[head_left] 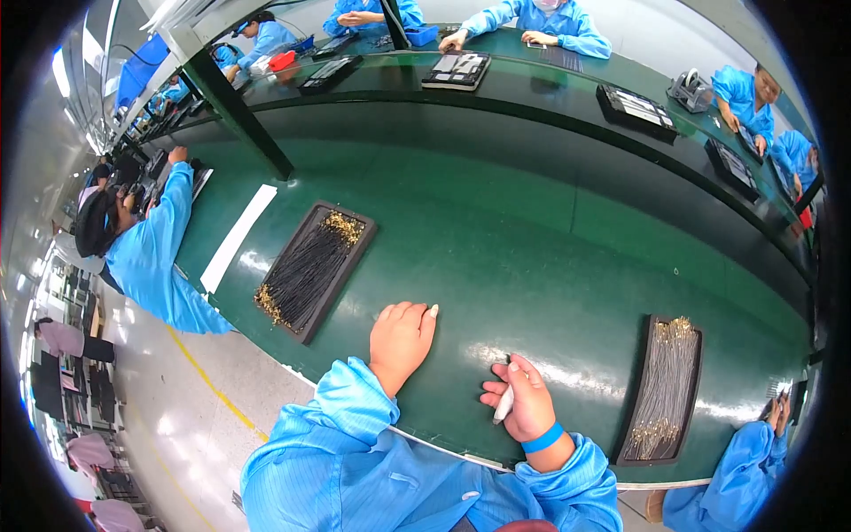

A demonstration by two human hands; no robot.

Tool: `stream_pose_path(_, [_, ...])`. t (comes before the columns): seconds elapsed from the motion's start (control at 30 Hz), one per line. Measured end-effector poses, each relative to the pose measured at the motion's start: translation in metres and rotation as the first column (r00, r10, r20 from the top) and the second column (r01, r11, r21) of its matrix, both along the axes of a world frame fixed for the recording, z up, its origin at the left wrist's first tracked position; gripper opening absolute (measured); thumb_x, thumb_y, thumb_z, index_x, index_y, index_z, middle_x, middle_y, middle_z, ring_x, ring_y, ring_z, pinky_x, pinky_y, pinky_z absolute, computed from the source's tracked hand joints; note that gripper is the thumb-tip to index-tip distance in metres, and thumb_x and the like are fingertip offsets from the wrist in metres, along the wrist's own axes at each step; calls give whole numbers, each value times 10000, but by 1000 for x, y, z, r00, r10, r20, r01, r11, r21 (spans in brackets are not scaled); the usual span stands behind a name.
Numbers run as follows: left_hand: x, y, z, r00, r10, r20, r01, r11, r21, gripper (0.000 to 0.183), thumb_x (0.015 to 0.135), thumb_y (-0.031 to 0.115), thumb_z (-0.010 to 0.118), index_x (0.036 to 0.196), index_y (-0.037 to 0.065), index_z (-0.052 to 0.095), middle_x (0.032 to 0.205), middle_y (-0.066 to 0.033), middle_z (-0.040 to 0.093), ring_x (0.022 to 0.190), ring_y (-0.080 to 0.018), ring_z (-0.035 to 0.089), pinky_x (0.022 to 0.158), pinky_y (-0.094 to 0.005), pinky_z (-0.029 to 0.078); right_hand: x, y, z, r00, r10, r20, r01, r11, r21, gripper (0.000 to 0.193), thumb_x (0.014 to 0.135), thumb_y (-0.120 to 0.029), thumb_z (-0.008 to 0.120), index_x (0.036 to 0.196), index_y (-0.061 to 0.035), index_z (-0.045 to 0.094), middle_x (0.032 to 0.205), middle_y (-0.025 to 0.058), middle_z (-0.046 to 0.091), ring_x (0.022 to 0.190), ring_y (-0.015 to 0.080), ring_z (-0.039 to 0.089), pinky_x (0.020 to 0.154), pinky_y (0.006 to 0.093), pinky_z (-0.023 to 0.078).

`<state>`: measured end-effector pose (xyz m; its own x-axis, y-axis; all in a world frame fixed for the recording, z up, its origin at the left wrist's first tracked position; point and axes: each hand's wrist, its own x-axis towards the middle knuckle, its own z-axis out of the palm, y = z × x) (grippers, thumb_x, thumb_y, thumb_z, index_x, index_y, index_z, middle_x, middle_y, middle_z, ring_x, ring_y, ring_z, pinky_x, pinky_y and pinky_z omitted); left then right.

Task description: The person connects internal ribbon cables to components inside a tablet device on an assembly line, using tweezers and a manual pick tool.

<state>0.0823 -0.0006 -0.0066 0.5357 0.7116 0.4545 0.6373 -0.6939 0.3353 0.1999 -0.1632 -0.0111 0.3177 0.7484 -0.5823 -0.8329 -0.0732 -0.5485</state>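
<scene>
My left hand [403,344] rests back-up on the green tabletop, with its fingers curled under. A pale tip shows at the hand's right edge, and whatever lies under the fingers is hidden. To its right, my right hand [530,403] is turned partly sideways, closed around a small white pen-like object [503,406]; a blue band circles that wrist. Beyond my left hand lies a dark tray [353,257] of thin black cables with gold-coloured ends. Farther right of my right hand, another dark tray [693,390] holds grey cables with similar ends. Neither hand touches a tray.
A long white strip [239,238] lies left of the black cables. A green post [239,120] rises behind it. Along the far side runs a raised line [532,111] carrying flat dark devices [456,71]. Co-workers in blue sit across from me and at both sides.
</scene>
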Motion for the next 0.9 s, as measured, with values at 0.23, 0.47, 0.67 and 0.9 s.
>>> stream_pose_path(0.23, [1, 2, -1, 1000, 2, -7, -2, 1000, 9, 176, 747, 190, 514, 701, 32, 576, 685, -97, 556, 659, -262, 513, 624, -344, 414, 1, 3, 2, 1000, 4, -4, -4, 1000, 3, 400, 816, -186, 469, 1157, -48, 313, 1007, 129, 468, 751, 219, 526, 615, 342, 484])
stream_pose_path(0.47, [1, 1, 0, 999, 9, -35, -9, 1000, 2, 164, 744, 194, 518, 714, 44, 576, 704, -90, 556, 675, -262, 512, 625, -346, 412, 1, 3, 5, 1000, 24, -9, -24, 1000, 1, 424, 816, -196, 470, 1170, -43, 293, 1022, 131, 459, 780, 219, 512, 642, 343, 475])
stream_pose_path(0.67, [1, 1, 1, 999, 5, -40, -5, 1000, -2, 159, 742, 189, 520, 715, 42, 575, 707, -90, 557, 685, -266, 512, 636, -344, 409, -1, 3, 1, 1000, 13, -5, -13, 1000, -3, 405, 813, -209, 477, 1156, -70, 312, 985, 115, 482, 740, 230, 538, 615, 362, 482])
stream_pose_path(0.9, [3, -1, 2, 999, 0, -33, 0, 1000, 13, 155, 738, 186, 525, 718, 40, 572, 705, -88, 553, 678, -265, 508, 630, -345, 407, 1, 1, 0, 1000, 15, 2, -15, 1000, 5, 429, 810, -218, 482, 1169, -67, 300, 990, 121, 479, 759, 232, 530, 628, 367, 476])
